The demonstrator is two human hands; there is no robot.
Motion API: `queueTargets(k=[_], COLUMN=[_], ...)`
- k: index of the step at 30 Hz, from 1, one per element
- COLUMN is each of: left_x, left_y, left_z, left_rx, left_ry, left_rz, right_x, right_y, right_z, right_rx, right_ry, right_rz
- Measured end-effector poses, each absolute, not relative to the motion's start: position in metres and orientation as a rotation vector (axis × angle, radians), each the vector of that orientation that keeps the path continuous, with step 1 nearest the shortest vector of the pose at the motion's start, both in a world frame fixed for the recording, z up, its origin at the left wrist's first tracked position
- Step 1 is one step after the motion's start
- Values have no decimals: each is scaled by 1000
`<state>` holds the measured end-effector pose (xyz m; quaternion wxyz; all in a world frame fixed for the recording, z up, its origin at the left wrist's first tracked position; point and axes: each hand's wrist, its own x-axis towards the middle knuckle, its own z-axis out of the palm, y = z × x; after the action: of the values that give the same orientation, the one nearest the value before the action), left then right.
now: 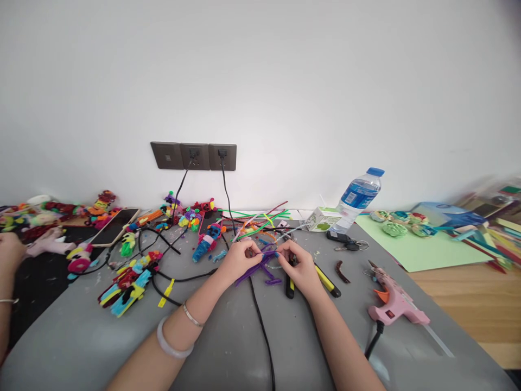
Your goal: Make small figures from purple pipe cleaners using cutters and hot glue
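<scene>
Purple pipe cleaners (266, 263), bent and crossed over each other, hang between my two hands above the grey table. My left hand (243, 262) pinches them from the left, thumb and fingers together. From the right, my right hand (299, 266) pinches the same purple bundle near its upper end. A short curled purple end (273, 282) shows just below. Pliers with yellow and black handles (325, 279) lie under and beside my right hand, partly hidden by it. Loose coloured pipe cleaners (260, 220) lie behind my hands.
A pink glue gun (391, 304) lies at right, near car keys (350, 243) and a water bottle (358, 198). Finished pipe-cleaner figures (128, 285) and a phone (116, 227) lie left. A black cable (260, 320) crosses the table. Another person's hand (10, 252) is at far left.
</scene>
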<state>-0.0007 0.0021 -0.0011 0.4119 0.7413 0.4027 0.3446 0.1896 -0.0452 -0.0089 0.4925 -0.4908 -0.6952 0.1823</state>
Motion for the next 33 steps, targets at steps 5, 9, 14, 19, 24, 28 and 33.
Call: queueTargets(k=[5, 9, 14, 19, 24, 28, 33], left_x=[-1, -1, 0, 0, 0, 0, 0], left_y=[1, 2, 1, 1, 1, 1, 1], left_z=[0, 0, 0, 0, -1, 0, 0], left_rx=[1870, 1868, 1865, 1865, 1859, 1859, 1863], left_ry=[1004, 1004, 1012, 1019, 1011, 1014, 1017], left_rz=[873, 870, 866, 870, 868, 871, 873], right_x=[189, 189, 189, 190, 190, 190, 190], right_y=[-45, -45, -45, -45, -44, -45, -45], right_z=[-6, -7, -7, -8, -9, -8, -8], right_rx=[-1202, -1209, -1209, -1212, -1207, -1213, -1206], right_ry=[-1689, -1689, -1697, -1702, -1703, -1704, -1700], right_rz=[440, 442, 441, 443, 426, 424, 420])
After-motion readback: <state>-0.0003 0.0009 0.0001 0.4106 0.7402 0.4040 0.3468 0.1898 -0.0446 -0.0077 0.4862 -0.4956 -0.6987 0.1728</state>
